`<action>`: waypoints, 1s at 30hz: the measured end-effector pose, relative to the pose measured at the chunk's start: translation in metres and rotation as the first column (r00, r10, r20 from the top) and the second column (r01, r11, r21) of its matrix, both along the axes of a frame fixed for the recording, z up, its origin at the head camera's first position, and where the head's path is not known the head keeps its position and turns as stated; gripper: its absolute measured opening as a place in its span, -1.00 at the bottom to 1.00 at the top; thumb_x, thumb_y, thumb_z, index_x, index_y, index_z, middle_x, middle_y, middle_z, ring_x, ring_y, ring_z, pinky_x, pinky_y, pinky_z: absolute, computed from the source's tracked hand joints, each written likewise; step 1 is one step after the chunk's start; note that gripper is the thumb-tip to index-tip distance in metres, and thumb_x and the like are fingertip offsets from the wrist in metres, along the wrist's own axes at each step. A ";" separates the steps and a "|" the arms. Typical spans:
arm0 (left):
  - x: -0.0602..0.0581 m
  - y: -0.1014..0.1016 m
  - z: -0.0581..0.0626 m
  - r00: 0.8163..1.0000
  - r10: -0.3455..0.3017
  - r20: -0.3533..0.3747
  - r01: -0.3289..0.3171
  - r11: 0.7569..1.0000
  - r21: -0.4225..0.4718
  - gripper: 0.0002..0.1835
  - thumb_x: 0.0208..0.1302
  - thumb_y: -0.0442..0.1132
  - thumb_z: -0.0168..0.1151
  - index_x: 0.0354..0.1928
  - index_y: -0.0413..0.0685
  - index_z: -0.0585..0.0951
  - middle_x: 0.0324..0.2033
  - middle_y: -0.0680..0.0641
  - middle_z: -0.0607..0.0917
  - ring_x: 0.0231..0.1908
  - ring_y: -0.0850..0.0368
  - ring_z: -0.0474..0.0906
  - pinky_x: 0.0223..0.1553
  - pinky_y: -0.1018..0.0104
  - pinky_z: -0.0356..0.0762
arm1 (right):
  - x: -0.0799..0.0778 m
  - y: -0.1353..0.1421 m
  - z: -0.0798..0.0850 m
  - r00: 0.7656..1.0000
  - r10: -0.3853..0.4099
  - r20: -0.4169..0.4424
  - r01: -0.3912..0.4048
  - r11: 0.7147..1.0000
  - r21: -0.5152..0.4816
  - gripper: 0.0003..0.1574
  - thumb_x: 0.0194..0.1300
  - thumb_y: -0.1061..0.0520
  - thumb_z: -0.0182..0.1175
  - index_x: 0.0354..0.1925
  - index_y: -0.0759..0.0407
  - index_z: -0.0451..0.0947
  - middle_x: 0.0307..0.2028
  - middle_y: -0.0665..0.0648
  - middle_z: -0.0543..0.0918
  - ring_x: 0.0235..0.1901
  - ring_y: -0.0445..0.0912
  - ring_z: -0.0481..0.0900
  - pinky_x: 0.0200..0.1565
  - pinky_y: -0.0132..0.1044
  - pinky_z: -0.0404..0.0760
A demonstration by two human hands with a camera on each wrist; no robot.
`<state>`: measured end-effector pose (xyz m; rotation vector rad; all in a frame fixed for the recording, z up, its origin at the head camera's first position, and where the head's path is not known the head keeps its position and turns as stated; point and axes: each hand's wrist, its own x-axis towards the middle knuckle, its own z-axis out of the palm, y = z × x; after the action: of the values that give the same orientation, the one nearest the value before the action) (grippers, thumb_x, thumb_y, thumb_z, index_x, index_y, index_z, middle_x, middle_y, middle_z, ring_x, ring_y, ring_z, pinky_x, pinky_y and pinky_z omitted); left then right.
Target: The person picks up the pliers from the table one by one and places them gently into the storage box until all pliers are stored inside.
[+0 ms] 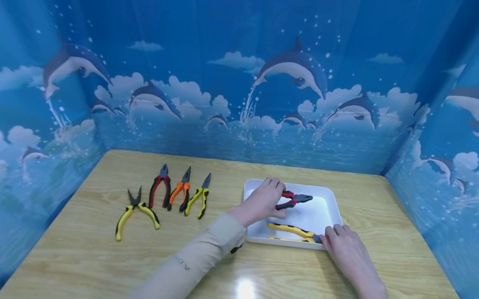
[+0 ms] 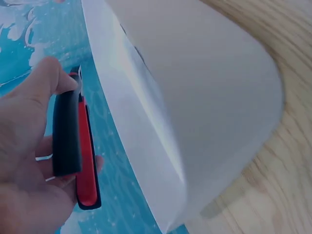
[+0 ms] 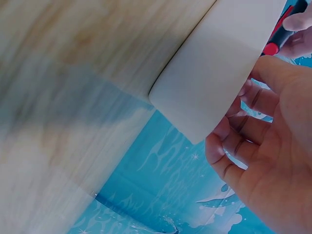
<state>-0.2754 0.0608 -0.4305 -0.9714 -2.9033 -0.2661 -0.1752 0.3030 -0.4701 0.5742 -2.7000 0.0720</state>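
My left hand [image 1: 263, 202] grips a pair of pliers with red and black handles [image 1: 287, 205] over the left half of a white tray [image 1: 325, 207]. The jaws of these pliers point right, and in the left wrist view the black and red handles [image 2: 67, 134] lie between thumb and fingers. Yellow and black pliers [image 1: 290, 228] lie along the tray's front side, their tip hidden by my right hand [image 1: 349, 252]. That hand holds the tray's front right corner, its curled fingers [image 3: 251, 129] at the rim in the right wrist view.
Left of the tray, several pliers lie on the wooden table [image 1: 77, 259]: a red and black pair [image 1: 161, 187], an orange and black pair [image 1: 180, 190], a slim yellow pair [image 1: 199, 196], and a spread yellow and black pair [image 1: 134, 209]. Dolphin-print curtains [image 1: 223, 132] surround the table.
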 end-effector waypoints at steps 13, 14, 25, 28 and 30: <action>-0.011 0.027 -0.023 0.993 -0.119 0.026 0.120 0.992 -0.045 -0.38 0.27 0.04 0.43 0.27 -0.07 0.51 0.16 -0.03 0.53 0.18 0.11 0.43 0.26 0.38 0.38 | 0.001 0.000 0.001 0.999 0.026 -0.042 -0.026 1.000 -0.003 -0.72 0.25 0.18 0.37 -0.47 0.17 0.45 -0.55 0.02 0.35 -0.52 -0.08 0.28 -0.47 -0.20 0.35; -0.012 0.029 -0.024 0.992 -0.120 0.029 0.121 0.991 -0.055 -0.38 0.27 0.04 0.43 0.28 -0.06 0.51 0.17 -0.03 0.53 0.18 0.11 0.42 0.26 0.38 0.38 | 0.001 0.000 0.001 0.998 0.033 -0.055 -0.034 0.999 -0.004 -0.71 0.24 0.18 0.38 -0.47 0.17 0.44 -0.55 0.01 0.34 -0.52 -0.09 0.28 -0.48 -0.21 0.34; -0.014 0.040 -0.034 0.980 -0.168 0.103 0.178 0.980 -0.087 -0.45 0.32 0.01 0.39 0.31 0.09 0.56 0.19 0.02 0.57 0.16 0.09 0.48 0.17 0.26 0.49 | -0.001 -0.002 -0.002 0.995 0.047 -0.090 -0.048 0.999 -0.005 -0.72 0.22 0.19 0.41 -0.46 0.18 0.46 -0.55 0.02 0.36 -0.53 -0.08 0.31 -0.49 -0.18 0.37; -0.014 0.039 -0.033 0.976 -0.175 0.126 0.188 0.978 -0.092 -0.46 0.36 0.01 0.35 0.34 0.12 0.55 0.23 0.03 0.57 0.20 0.08 0.47 0.21 0.24 0.48 | 0.000 -0.002 -0.001 0.997 0.030 -0.074 -0.030 1.000 0.000 -0.72 0.24 0.19 0.40 -0.45 0.19 0.47 -0.54 0.03 0.37 -0.52 -0.07 0.32 -0.48 -0.17 0.38; -0.014 0.038 -0.031 0.976 -0.164 0.145 0.179 0.979 -0.097 -0.45 0.38 0.03 0.32 0.37 0.13 0.52 0.25 0.03 0.56 0.22 0.08 0.45 0.23 0.26 0.46 | 0.000 -0.001 -0.001 0.998 0.020 -0.060 -0.020 1.000 0.003 -0.72 0.25 0.18 0.39 -0.45 0.18 0.46 -0.54 0.03 0.36 -0.51 -0.07 0.31 -0.47 -0.18 0.37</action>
<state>-0.2892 0.0984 -0.4615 -1.2736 -2.9865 -0.1912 -0.1750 0.3024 -0.4713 0.5943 -2.6373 0.0558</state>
